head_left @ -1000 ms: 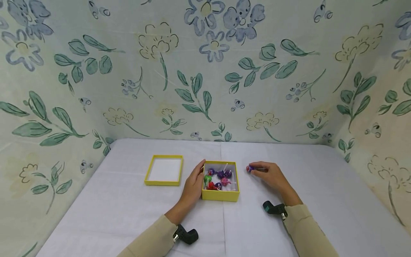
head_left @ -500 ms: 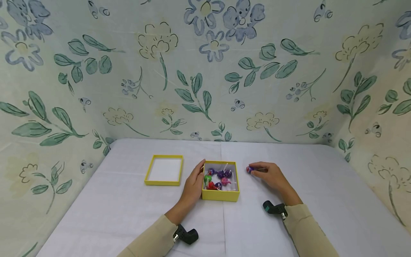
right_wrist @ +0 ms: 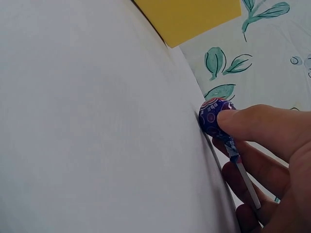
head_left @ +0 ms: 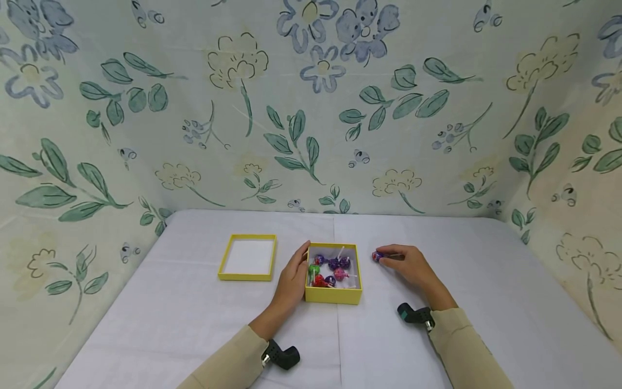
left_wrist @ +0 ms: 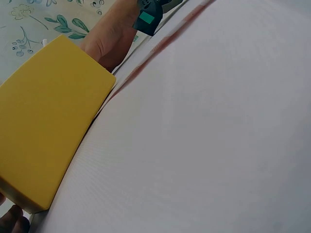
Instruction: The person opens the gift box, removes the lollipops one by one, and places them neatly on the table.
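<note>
Thumb and fingers of my right hand [head_left: 405, 265] pinch a lollipop [right_wrist: 214, 118] in a purple-blue wrapper with red marks, just right of the box. In the right wrist view its white stick points down toward the palm, and the ball is close over the white cloth. My left hand [head_left: 291, 278] holds the left side of an open yellow box [head_left: 333, 295]. Inside the box lie several wrapped lollipops: purple ones, a green one [head_left: 313, 269], a pink one [head_left: 339, 274] and a red one [head_left: 319, 281]. Fingertips [left_wrist: 14, 213] of the left hand show at the box's lower corner in the left wrist view.
A yellow-rimmed box lid [head_left: 247, 279] with a white inside lies left of the box. White cloth [head_left: 160, 324] covers the table, with floral fabric [head_left: 301, 178] hanging behind and at both sides. Each wrist wears a black camera mount [head_left: 284, 356].
Both hands, the box and the pinched lollipop keep their places. Only a very slight shift of the whole head view shows.
</note>
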Demonstrator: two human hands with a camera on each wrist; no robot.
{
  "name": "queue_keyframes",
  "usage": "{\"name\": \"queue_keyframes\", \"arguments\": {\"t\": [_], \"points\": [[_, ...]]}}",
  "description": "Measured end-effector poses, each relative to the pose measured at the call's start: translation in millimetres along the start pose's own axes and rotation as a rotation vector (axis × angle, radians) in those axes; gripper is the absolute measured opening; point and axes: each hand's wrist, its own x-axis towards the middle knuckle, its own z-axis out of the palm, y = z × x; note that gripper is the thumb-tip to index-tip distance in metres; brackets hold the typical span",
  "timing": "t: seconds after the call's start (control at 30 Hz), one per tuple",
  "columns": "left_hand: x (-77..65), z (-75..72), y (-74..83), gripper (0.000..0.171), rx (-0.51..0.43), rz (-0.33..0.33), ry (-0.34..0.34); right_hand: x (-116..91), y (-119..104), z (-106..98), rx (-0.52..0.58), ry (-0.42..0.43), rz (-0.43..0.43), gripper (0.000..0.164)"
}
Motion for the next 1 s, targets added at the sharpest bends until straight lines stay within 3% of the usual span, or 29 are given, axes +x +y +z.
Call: {"name": "queue_keyframes", "arguments": {"t": [1.0], "points": [[0.5,-0.9,0.7,0.048,0.014,0.015,0.005,1.1,-0.5,-0.8,0.008,-0.003,0.025,0.03]]}}
